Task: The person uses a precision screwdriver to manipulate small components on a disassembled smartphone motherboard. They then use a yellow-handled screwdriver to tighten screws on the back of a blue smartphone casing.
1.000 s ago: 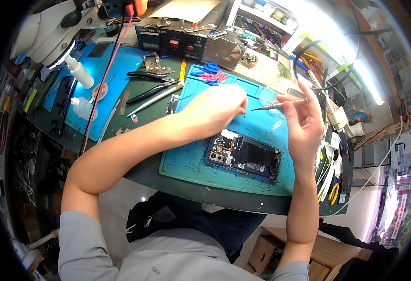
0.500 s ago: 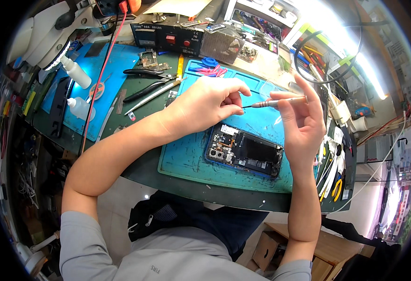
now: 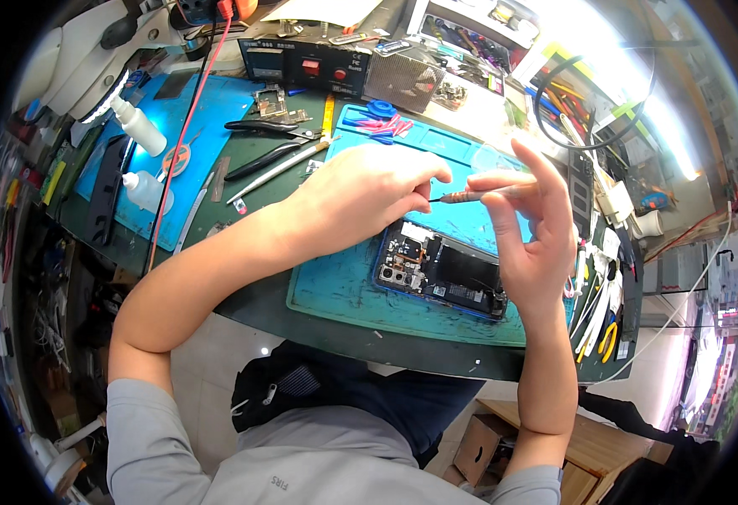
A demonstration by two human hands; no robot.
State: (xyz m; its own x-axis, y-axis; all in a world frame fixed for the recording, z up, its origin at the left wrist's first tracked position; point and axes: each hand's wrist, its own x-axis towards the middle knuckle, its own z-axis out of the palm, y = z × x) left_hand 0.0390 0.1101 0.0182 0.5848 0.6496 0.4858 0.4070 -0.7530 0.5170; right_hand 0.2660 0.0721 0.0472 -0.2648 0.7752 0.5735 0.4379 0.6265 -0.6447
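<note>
Between the thumb and fingers of my right hand (image 3: 536, 240) is a slim precision screwdriver (image 3: 463, 197), held almost level with its tip to the left. That tip meets the curled fingertips of my left hand (image 3: 377, 187), which are pinched together; whatever they hold is hidden. Both hands are raised over a blue-green silicone work mat (image 3: 344, 303). Below them on the mat lies an opened phone (image 3: 440, 271), its back off, with the camera lenses, boards and black battery exposed.
Left of the mat lie black-handled pliers (image 3: 268, 128), a white pen-like tool (image 3: 278, 172) and squeeze bottles (image 3: 143, 192). Behind stands a black power unit (image 3: 306, 66). Pink and blue picks (image 3: 384, 126) rest at the mat's back. Yellow-handled tweezers (image 3: 609, 338) and other tools crowd the right.
The screwdriver has come slightly left, nearer level, its tip closer in at my left fingertips. My right hand has shifted a little left with it. The phone stays in place.
</note>
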